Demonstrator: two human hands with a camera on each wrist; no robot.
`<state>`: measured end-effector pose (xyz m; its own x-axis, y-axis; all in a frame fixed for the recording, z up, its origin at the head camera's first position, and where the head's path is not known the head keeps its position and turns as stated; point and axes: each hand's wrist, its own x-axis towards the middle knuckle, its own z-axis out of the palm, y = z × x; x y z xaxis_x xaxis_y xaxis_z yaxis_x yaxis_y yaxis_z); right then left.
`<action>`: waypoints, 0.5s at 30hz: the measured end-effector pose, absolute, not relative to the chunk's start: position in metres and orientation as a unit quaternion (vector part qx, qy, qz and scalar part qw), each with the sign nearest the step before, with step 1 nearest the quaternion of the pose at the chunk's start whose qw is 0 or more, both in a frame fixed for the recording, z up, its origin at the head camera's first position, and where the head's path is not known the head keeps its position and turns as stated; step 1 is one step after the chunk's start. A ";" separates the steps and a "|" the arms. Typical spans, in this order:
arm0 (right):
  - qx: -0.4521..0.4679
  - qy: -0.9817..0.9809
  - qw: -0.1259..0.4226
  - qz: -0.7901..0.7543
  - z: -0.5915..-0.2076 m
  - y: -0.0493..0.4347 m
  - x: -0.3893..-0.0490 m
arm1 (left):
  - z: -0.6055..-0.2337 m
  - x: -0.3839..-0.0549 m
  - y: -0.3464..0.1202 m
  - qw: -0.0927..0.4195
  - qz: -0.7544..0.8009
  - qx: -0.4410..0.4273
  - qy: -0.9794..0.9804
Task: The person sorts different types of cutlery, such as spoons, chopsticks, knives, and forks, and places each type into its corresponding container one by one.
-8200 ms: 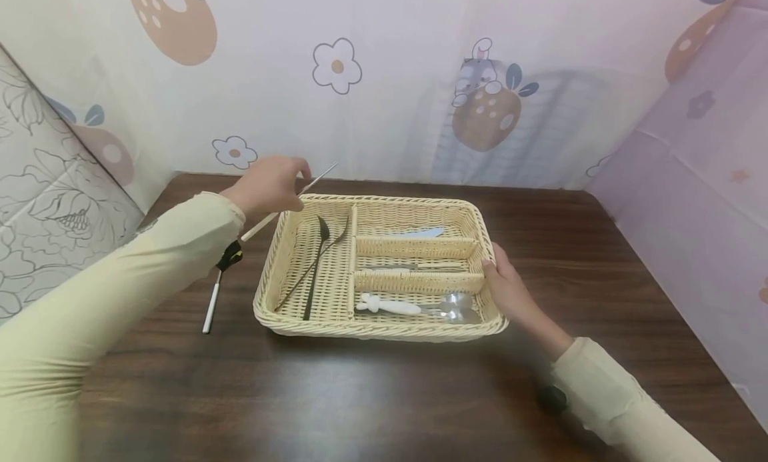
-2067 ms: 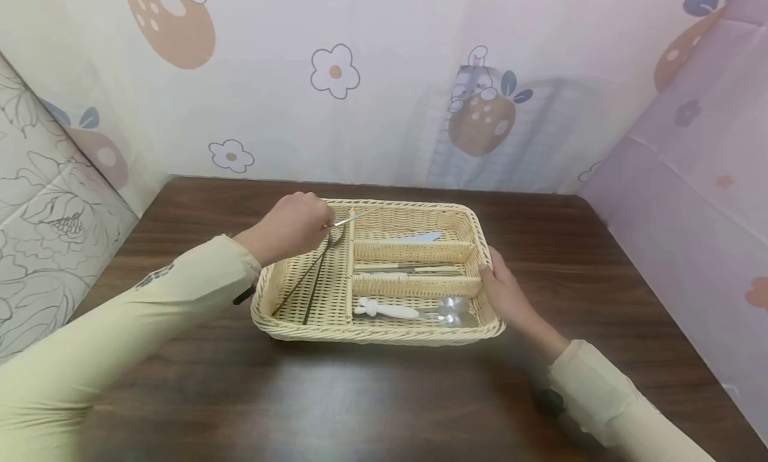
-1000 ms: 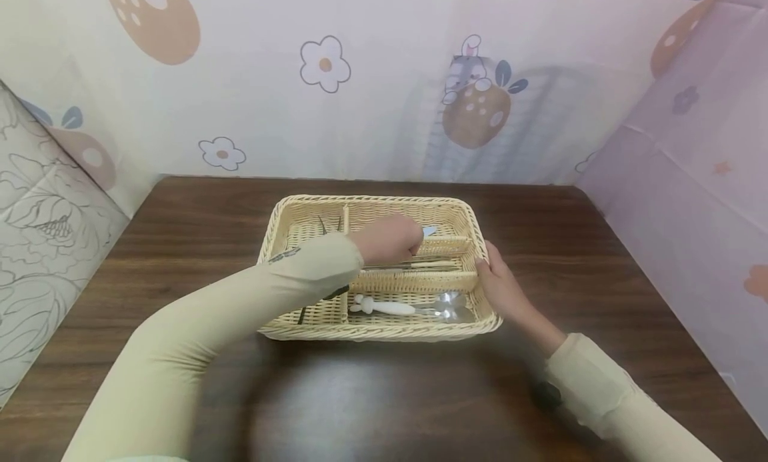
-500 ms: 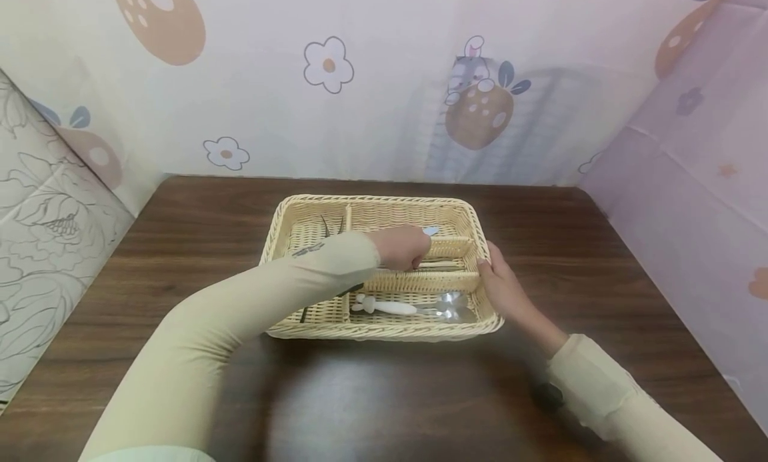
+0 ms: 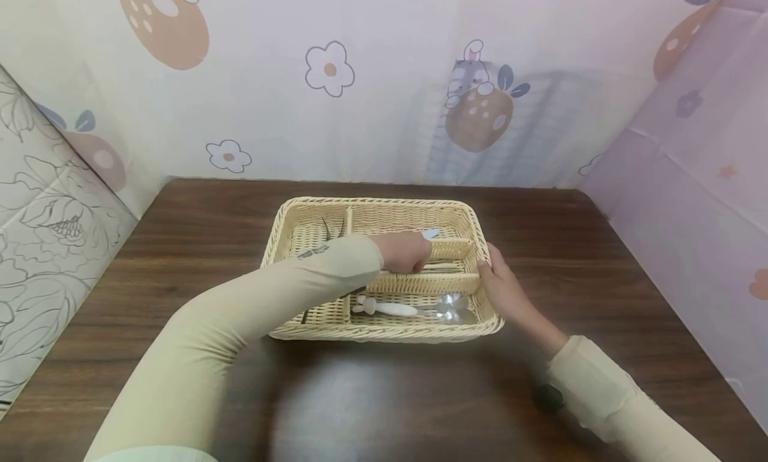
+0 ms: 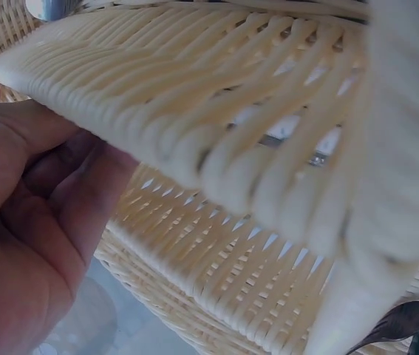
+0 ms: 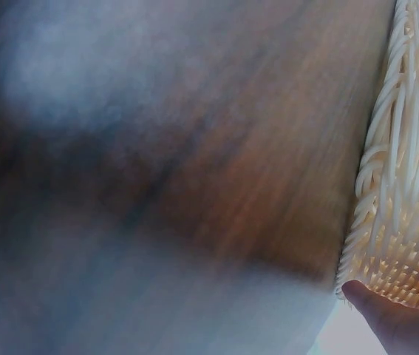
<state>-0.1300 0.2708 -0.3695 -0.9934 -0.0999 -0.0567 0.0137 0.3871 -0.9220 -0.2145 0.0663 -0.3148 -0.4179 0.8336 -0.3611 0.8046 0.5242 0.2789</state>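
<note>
My left hand (image 5: 407, 252) reaches down into the middle right compartment of the cream wicker basket (image 5: 384, 335). In the left wrist view, curled fingers (image 6: 83, 192) dip beside a woven divider (image 6: 157, 111); the fingertips are hidden, and I cannot tell what they hold. Thin cutlery (image 5: 441, 267) shows just right of that hand. My right hand (image 5: 504, 285) grips the basket's right end, thumb over the rim. A light blue blade (image 5: 431, 233) lies in the back compartment. The front one holds a white bunny-shaped handle (image 5: 387, 307) and shiny spoon bowls (image 5: 454, 309).
Dark forks (image 5: 327, 229) lie in the long left compartment, partly under my left sleeve (image 5: 264, 302). The basket sits on a dark wooden table (image 5: 540, 235). A printed curtain (image 5: 384, 115) hangs along the back, with more at both sides.
The left hand has carried a thin utensil from left of the basket into the middle compartment. The white-handled piece has gone from the table's left. The right hand keeps its hold.
</note>
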 end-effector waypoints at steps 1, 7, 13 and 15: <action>-0.026 0.831 0.051 -0.553 -0.370 0.271 -0.130 | -0.315 -0.214 0.066 0.233 0.031 0.488 0.841; -0.025 0.834 0.051 -0.548 -0.369 0.270 -0.129 | -0.315 -0.215 0.066 0.231 0.037 0.490 0.840; -0.020 0.832 0.057 -0.551 -0.369 0.270 -0.128 | -0.308 -0.217 0.051 0.209 0.117 0.518 0.821; -0.018 0.828 0.059 -0.557 -0.368 0.271 -0.128 | -0.300 -0.215 0.039 0.201 0.150 0.514 0.821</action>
